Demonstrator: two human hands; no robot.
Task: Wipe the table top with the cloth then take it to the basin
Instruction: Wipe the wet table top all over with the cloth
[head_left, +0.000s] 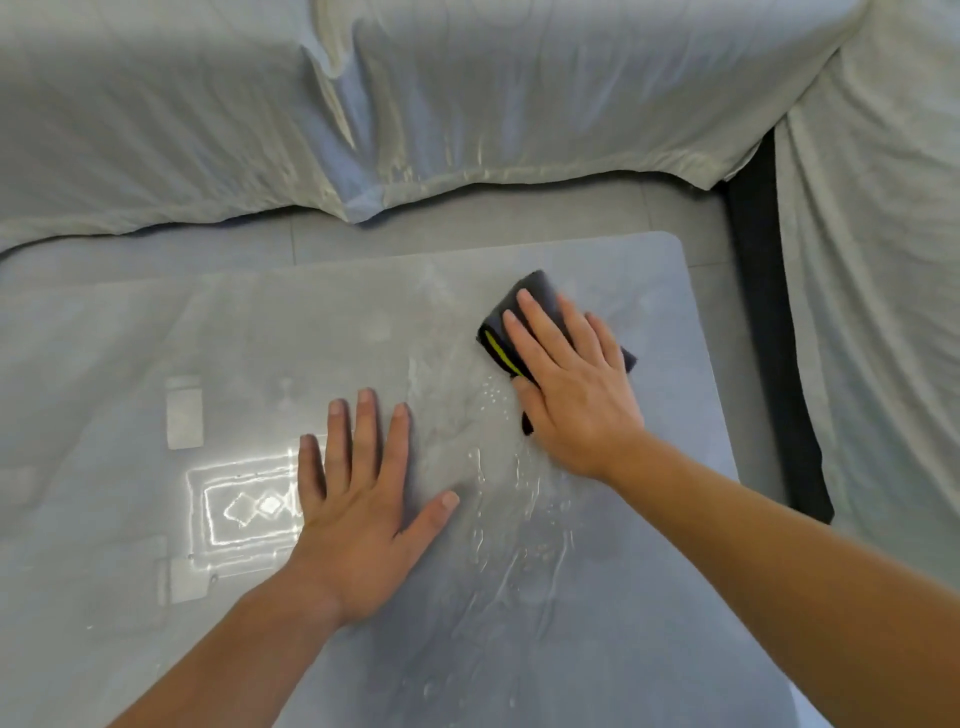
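A glossy grey table top (613, 270) fills the lower part of the view. A folded dark cloth (501, 332) with a yellow-green stripe lies near the table's far right corner. My right hand (571, 395) presses flat on the cloth, fingers spread over it. My left hand (358, 499) rests flat on the bare table to the left, fingers apart, holding nothing. A wet streak with droplets (498, 499) runs from the cloth toward the near edge between my hands. No basin is in view.
A sofa draped in pale grey sheets (415, 104) stands beyond the table and along the right side (883, 312). A strip of grey tiled floor (467, 223) separates table and sofa. A dark sofa base (769, 312) shows at right.
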